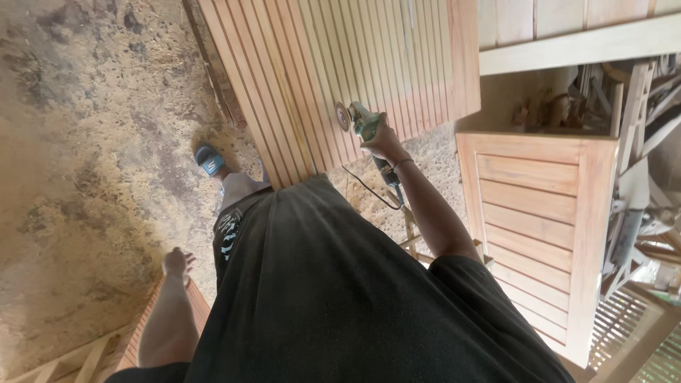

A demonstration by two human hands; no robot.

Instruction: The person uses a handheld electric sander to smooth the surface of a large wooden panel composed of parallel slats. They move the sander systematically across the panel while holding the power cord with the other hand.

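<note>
The right hand (384, 140) is closed around the body of a small green angle grinder (363, 125), its fingers (374, 135) wrapped tight on the housing, so it holds the tool and nothing else. The grinder's long axis runs from the lower right, where its black cable (365, 188) hangs down beside the forearm, up to the upper left, where the round sanding disc (343, 115) sits at the far end, beyond the fingers. This disc lies on or just at the face of a large slatted wooden panel (319, 78), near the lower part of the panel; whether it really touches the wood I cannot tell. The slats of the panel run lengthwise from the top of the view down toward the person, slightly slanted, and the grinder lies at an angle across them, not along them. The left hand (177, 264) hangs low on the other side of the body, well apart from the panel and the tool; its fingers look loosely curled and empty, near the edge of another slatted wooden piece (145, 330) on the floor. So the right hand is clearly the nearer one to the panel. A foot in a blue sandal (210, 160) stands on the sawdust-covered floor (85, 142) just beside the panel's lower corner, and a wooden cabinet with a slatted side (539, 213) stands to the right.
</note>
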